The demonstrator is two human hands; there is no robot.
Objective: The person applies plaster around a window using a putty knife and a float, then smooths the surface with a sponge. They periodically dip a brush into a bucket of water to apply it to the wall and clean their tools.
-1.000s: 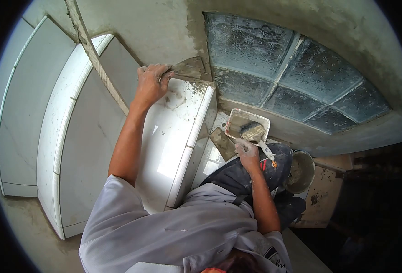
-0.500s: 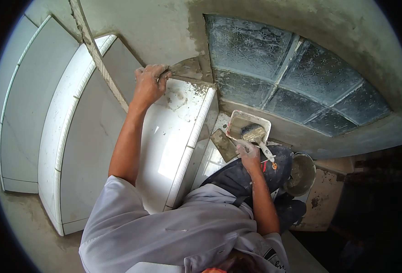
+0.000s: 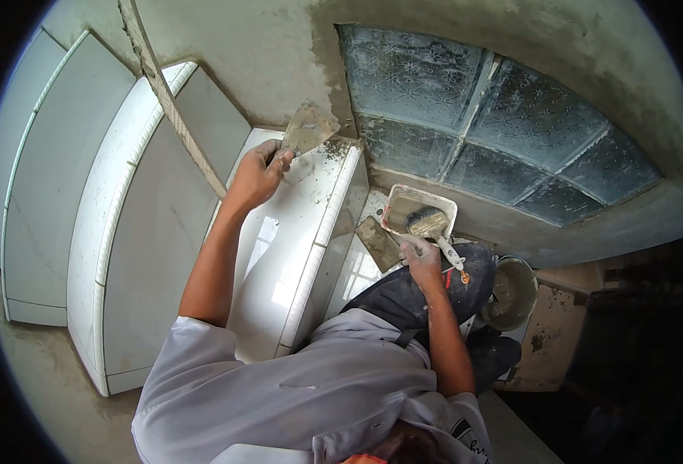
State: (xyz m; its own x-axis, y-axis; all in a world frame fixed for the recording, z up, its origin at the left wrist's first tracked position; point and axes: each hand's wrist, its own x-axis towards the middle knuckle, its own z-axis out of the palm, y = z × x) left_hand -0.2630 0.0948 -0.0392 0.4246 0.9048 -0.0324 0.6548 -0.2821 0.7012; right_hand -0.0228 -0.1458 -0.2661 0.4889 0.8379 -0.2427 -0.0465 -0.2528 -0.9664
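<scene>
My left hand (image 3: 261, 172) is closed round the handle of a mortar-smeared trowel (image 3: 310, 130), whose flat blade hangs over the back of a white tiled step (image 3: 272, 263) near the wall. Bits of mortar dot the step's top below the blade. At my knee, my right hand (image 3: 422, 259) has its fingers curled beside a white container (image 3: 451, 207) and close to a brush (image 3: 433, 226) that lies across it. Whether the fingers grip anything cannot be made out. A grey flat piece (image 3: 377, 243) lies left of that hand.
Other tiled steps (image 3: 156, 240) rise at the left, with a wooden strip (image 3: 175, 116) slanting across them. A glass-block window (image 3: 504, 131) fills the wall at the upper right. A bucket (image 3: 512, 298) stands right of my knee, beside a stained board (image 3: 546, 340).
My left hand has moved down a little from the wall, and the trowel blade has turned and lifted, now showing its flat face. My right hand has hardly moved.
</scene>
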